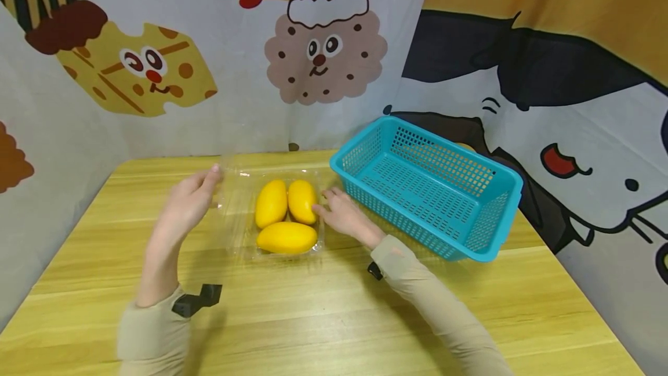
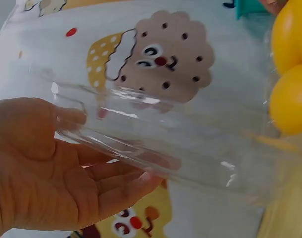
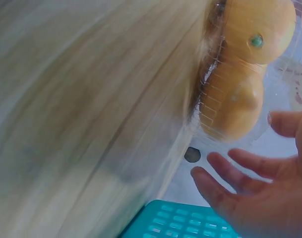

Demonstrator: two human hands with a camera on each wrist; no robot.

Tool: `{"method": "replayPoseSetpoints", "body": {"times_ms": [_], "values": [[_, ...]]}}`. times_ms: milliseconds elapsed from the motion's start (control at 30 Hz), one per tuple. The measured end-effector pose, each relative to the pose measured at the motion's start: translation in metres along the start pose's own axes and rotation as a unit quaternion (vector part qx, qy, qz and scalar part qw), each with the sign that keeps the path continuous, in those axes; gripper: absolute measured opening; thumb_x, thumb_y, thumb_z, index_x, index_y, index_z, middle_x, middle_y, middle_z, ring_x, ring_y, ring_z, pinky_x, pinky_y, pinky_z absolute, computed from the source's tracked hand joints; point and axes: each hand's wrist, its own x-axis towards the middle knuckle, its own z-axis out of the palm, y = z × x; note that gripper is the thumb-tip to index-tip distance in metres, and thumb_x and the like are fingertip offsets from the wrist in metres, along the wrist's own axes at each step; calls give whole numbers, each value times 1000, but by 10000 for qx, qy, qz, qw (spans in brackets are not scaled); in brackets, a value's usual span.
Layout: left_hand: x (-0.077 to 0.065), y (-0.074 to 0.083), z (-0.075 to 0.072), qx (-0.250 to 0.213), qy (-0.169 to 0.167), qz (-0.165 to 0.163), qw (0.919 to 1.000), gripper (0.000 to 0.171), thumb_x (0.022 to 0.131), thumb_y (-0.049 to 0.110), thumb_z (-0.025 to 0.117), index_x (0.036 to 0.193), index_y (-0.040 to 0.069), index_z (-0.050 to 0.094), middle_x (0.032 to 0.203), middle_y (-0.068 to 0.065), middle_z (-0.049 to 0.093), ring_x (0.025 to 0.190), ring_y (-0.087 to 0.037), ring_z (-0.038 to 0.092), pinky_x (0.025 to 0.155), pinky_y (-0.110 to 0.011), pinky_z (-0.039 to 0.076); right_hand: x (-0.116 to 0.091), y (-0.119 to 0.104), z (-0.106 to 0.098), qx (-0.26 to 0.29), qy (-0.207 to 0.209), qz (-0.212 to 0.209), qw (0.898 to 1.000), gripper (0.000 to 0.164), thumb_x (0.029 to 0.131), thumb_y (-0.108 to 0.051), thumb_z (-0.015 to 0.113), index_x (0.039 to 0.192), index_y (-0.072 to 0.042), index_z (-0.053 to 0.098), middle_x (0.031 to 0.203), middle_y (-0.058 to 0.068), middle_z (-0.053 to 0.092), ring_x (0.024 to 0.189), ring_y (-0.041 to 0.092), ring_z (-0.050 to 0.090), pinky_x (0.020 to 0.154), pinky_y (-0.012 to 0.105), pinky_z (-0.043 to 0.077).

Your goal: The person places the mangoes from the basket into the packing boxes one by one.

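Three yellow mangoes (image 1: 286,238) sit in a clear plastic clamshell box (image 1: 319,246) on the table, two side by side at the back and one crosswise in front. To their left rises the box's clear lid (image 2: 205,153), swung open. My left hand (image 1: 191,199) is at the lid's outer edge; in the left wrist view its thumb and loosely extended fingers show through the plastic. Beside the box's right wall is my right hand (image 1: 344,213), fingers spread, thumb close to the right mango (image 1: 302,202). In the right wrist view that hand (image 3: 265,183) holds nothing.
A turquoise perforated basket (image 1: 417,235) stands angled at the back right, just beyond my right hand. Behind the wooden table (image 1: 313,318) hangs a white cloth (image 1: 235,103) with cartoon prints, also along the sides. Dark bands (image 1: 197,300) sit at my wrists.
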Motion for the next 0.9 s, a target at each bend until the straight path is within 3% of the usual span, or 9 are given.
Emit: {"method": "replayPoseSetpoints", "body": {"times_ms": [133, 233, 333, 433, 733, 900], "values": [[5, 2, 13, 87, -32, 124, 9999, 80, 96, 62, 11, 149, 4, 24, 151, -25, 30, 138, -48, 27, 112, -63, 24, 0, 1, -1, 217, 651, -129, 9976, 44, 98, -29, 49, 129, 3, 52, 128, 21, 57, 112, 31, 59, 92, 42, 53], [10, 1, 24, 252, -58, 240, 9994, 76, 98, 57, 15, 148, 1, 26, 148, -27, 35, 135, -48, 33, 109, -62, 30, 1, 1, -2, 333, 1061, -204, 9936, 36, 99, -26, 48, 118, 3, 59, 111, 18, 64, 95, 28, 63, 78, 38, 57], [16, -3, 35, 443, -63, 329, 9985, 73, 99, 55, 21, 147, 0, 29, 146, -29, 37, 133, -48, 36, 106, -62, 35, 1, 1, -4, 510, 1184, -206, 9914, 37, 102, -29, 40, 104, 1, 62, 87, 12, 62, 74, 22, 59, 61, 32, 52], [21, -8, 45, 611, -75, 353, 9975, 73, 99, 55, 25, 146, -1, 30, 148, -29, 34, 134, -48, 34, 107, -62, 33, 2, 1, -6, 795, 1086, -83, 9909, 45, 104, -34, 31, 96, 0, 59, 72, 7, 52, 60, 18, 47, 49, 27, 42], [30, -20, 65, 712, -103, 253, 9971, 72, 100, 45, 37, 147, -8, 20, 152, -30, 22, 139, -50, 22, 114, -60, 23, 2, 1, -7, 1219, 820, 138, 9891, 54, 103, -40, 23, 102, 0, 60, 82, 12, 60, 62, 19, 46, 54, 28, 43], [30, -21, 71, 775, -167, 94, 9968, 73, 100, 42, 40, 148, -8, 16, 153, -30, 18, 141, -49, 18, 115, -59, 20, 6, 1, -5, 1215, 714, 270, 9896, 49, 103, -39, 28, 94, -2, 59, 74, 7, 53, 61, 16, 43, 52, 25, 39]]}}
